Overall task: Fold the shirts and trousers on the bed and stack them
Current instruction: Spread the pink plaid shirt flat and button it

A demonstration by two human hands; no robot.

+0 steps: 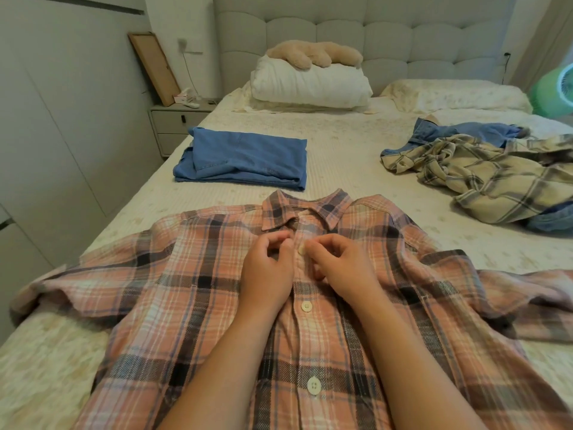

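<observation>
Two bare forearms reach up from the bottom edge over a pink plaid shirt (198,305) that lies face up and spread flat on the bed (341,156), collar pointing toward the headboard (372,32) and both sleeves stretched out to the sides. Near the top of the placket, just below the collar, the left hand (266,274) has its fingers (280,240) curled and pinching the fabric edge, while the right hand (341,268) pinches the cloth beside a small pale button (300,250), its fingers (319,243) bent tight on the shirt; the two hands sit just beside each other. Two more buttons lower down the placket are fastened. Beyond the collar, toward the left side of the bed, a blue garment (245,159) lies folded into a neat rectangle. On the right side of the bed a cream plaid shirt (496,178) lies crumpled in a heap on top of blue denim clothing (459,131), unfolded. At the head of the bed a white folded duvet (307,85) carries a beige plush toy (313,54), with a pillow (455,94) to its right. A nightstand (176,122) stands beside the bed on the left, a framed board (155,66) leaning on the wall above it, and a green fan (555,88) shows at the right edge.
</observation>
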